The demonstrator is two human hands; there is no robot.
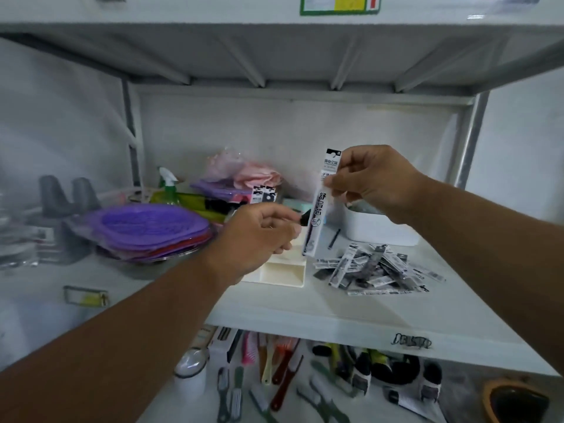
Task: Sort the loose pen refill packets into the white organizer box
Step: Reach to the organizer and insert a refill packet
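Now, entries near to far.

Lower shelf: combs, brushes and small tools, untouched, not part of the job.

Left hand: fingers curled, pinching something small and dark at the lower end of the held packet; what exactly it grips I cannot tell.

Organizer box: white, open-topped, on the shelf directly below the left hand, partly hidden by it.

Loose packets: untidy heap on the shelf just right of the box, well below the right hand.

Held packet: long axis near upright, top tilted slightly right, lower end hanging just above the box's right rim.

Right hand: fingers curled, thumb and fingertips pinching the packet near its top.

Key relation: box lies straight down from the packet's lower end, so the likely next move is a short descent, end first; the left hand is the nearer one to guide it.

Progress: judged early, heap still large.

Behind: white tub, purple mats, spray bottle.
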